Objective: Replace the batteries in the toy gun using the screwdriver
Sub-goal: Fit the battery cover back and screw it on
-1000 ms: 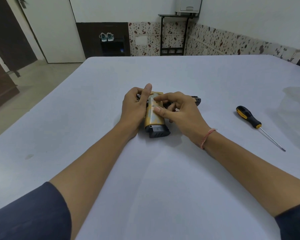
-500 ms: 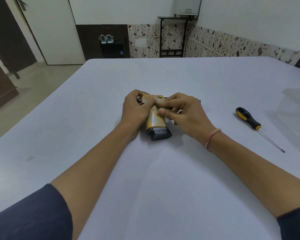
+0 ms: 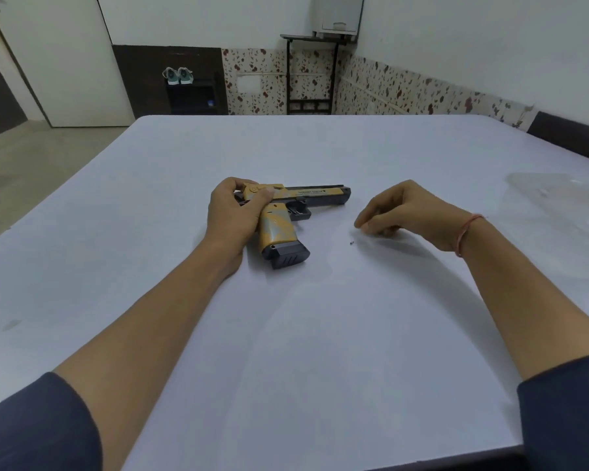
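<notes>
The left hand (image 3: pixel 235 212) grips the rear of the gold-and-black plastic toy gun (image 3: pixel 276 227). The gun lies on its side on the white worktop (image 3: pixel 286 334), barrel pointing right. A tiny dark screw (image 3: pixel 351 243) lies near its grip. Just beyond the screw, the right hand (image 3: pixel 407 212) hovers with fingertips bunched downward; whether they pinch anything I cannot tell.

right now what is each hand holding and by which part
Left hand grips the gold and black plastic toy gun at its rear end, above the handle. Right hand holds nothing visible.
</notes>
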